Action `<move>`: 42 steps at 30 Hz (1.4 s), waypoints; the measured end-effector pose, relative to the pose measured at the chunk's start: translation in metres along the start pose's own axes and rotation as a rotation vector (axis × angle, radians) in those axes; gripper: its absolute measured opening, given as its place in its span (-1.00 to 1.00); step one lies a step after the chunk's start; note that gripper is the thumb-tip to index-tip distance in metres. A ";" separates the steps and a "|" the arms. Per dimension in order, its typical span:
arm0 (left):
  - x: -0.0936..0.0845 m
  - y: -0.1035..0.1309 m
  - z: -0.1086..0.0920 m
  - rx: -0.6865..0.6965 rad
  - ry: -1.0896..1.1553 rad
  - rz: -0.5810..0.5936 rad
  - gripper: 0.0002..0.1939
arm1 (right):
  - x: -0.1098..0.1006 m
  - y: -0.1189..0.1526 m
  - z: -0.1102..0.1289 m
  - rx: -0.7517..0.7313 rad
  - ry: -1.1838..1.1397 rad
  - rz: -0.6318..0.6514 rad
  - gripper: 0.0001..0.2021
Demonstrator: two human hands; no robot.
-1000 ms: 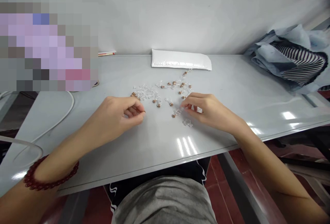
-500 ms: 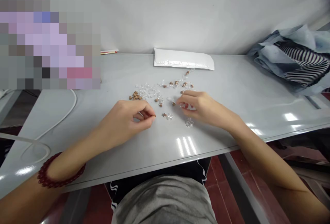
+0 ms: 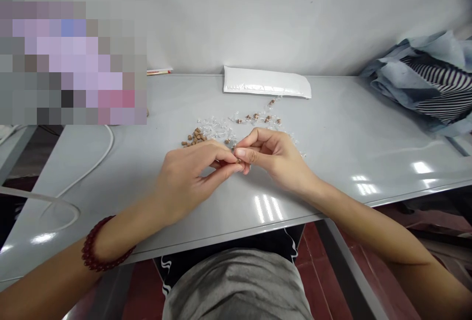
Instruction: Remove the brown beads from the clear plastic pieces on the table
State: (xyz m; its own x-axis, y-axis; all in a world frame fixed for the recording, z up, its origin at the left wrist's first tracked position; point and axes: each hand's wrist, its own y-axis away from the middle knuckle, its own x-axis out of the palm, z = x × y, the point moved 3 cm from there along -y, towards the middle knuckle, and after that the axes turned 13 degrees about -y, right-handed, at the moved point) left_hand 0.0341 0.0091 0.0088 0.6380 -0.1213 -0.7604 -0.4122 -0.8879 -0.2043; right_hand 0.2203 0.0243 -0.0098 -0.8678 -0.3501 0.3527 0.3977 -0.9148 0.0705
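Note:
My left hand (image 3: 193,172) and my right hand (image 3: 278,160) meet above the table, fingertips touching. Between the left thumb and fingers is a small brown cork (image 3: 239,161), mostly covered. The right hand pinches a tiny clear glass bottle, largely hidden by the fingers. Just beyond the left hand lies a pile of loose corks (image 3: 197,136). Beside it are several clear tiny glass bottles (image 3: 213,126). Farther back, several corked bottles (image 3: 256,116) lie scattered on their sides, some partly behind the right hand.
A white padded envelope (image 3: 267,83) rests near the wall at the back of the grey table (image 3: 342,128). Bunched blue and striped fabric (image 3: 431,81) sits at the right. A white cable (image 3: 92,165) curves across the left side. The upper left is pixelated.
My hands have come together: the left moved right with the cork, and the right moved left, lifting a small glass bottle off the table.

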 end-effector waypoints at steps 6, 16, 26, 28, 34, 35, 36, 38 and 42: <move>0.009 0.001 0.002 0.013 -0.117 -0.051 -0.60 | 0.005 0.005 -0.009 -0.001 -0.059 -0.022 -0.58; -0.054 -0.017 0.072 -0.284 -0.434 0.085 -0.75 | -0.049 0.007 0.010 -0.248 0.965 -0.264 -0.83; -0.029 -0.016 0.081 -0.180 -0.322 0.204 -0.85 | -0.052 0.053 0.016 -0.208 1.228 0.105 -0.87; -0.028 -0.015 0.079 -0.152 -0.341 0.210 -0.84 | -0.053 0.059 0.010 -0.193 1.253 0.136 -0.84; -0.023 -0.008 0.074 -0.102 -0.446 0.195 -0.82 | -0.048 0.058 0.005 -0.247 1.255 0.141 -0.69; -0.022 -0.007 0.074 -0.100 -0.462 0.185 -0.82 | -0.047 0.058 0.007 -0.245 1.261 0.149 -0.69; -0.022 -0.006 0.074 -0.100 -0.476 0.177 -0.84 | -0.046 0.057 0.008 -0.239 1.266 0.156 -0.70; -0.022 -0.006 0.074 -0.116 -0.510 0.176 -0.84 | -0.045 0.056 0.010 -0.220 1.269 0.157 -0.75; -0.024 -0.009 0.072 -0.169 -0.587 0.273 -0.75 | -0.044 0.049 0.017 -0.309 1.189 0.165 -0.81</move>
State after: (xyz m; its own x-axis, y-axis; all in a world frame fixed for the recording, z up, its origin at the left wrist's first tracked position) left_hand -0.0240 0.0523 -0.0154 0.0455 -0.1327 -0.9901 -0.3708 -0.9226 0.1066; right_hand 0.2831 -0.0015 -0.0065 -0.6097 -0.2835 -0.7402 0.5812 -0.7949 -0.1742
